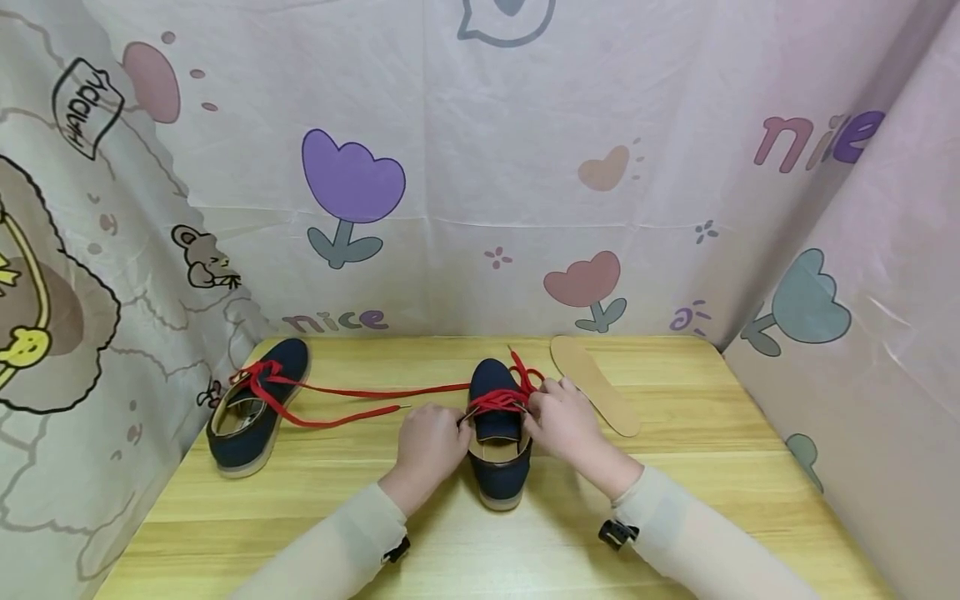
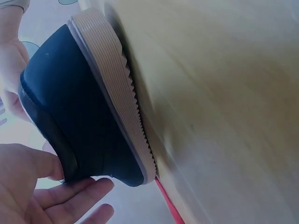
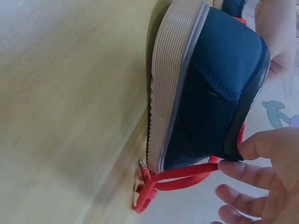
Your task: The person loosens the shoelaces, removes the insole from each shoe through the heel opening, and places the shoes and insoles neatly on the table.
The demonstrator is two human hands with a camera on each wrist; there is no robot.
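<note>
A navy shoe [image 1: 501,482] with a pale ridged sole stands on the table, toe pointing away, its red lace [image 1: 498,402] crossing the front. On its left side, my left hand [image 1: 431,443] pinches the edge of the lacing flap. In the left wrist view, thumb and fingers of that left hand [image 2: 32,191] meet at the dark flap's corner. My right hand [image 1: 567,421] pinches the opposite flap. The right wrist view shows the right hand [image 3: 264,172] at the flap edge, a loose loop of red lace [image 3: 184,176] beside the fingertips.
A second navy shoe [image 1: 247,442] with red laces lies at the left. Two lace lengths stretch from it toward the middle shoe. A tan insole [image 1: 596,387] lies at the back right of the wooden table [image 1: 300,517]. Printed curtains [image 1: 480,167] enclose the back and sides.
</note>
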